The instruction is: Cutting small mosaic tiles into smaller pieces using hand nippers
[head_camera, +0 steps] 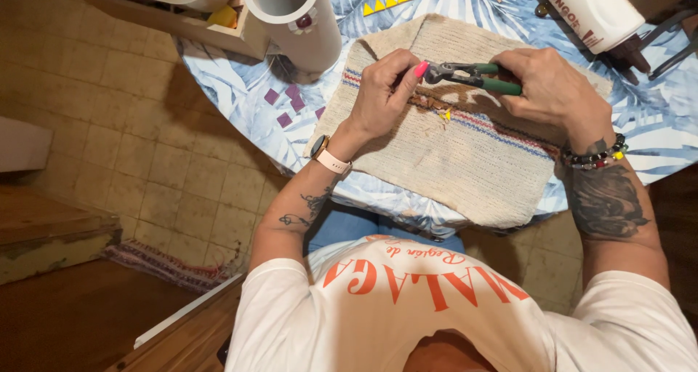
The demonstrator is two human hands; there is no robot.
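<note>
My right hand (549, 88) grips green-handled pliers (476, 76) over a beige woven cloth (465, 161) with red and blue stripes. My left hand (385, 92), with pink nails and a watch on the wrist, pinches something tiny at the pliers' jaws; the piece itself is too small to make out. A row of small brown bits and one yellow bit (445, 114) lies on the cloth just below the hands.
The round table (240, 103) has a blue leaf-print cover. Small purple tiles (287, 103) lie left of the cloth. A white tube (294, 19) and a wooden tray (182, 12) stand at the back left, a white bottle (592, 8) at the back right. Tiled floor lies to the left.
</note>
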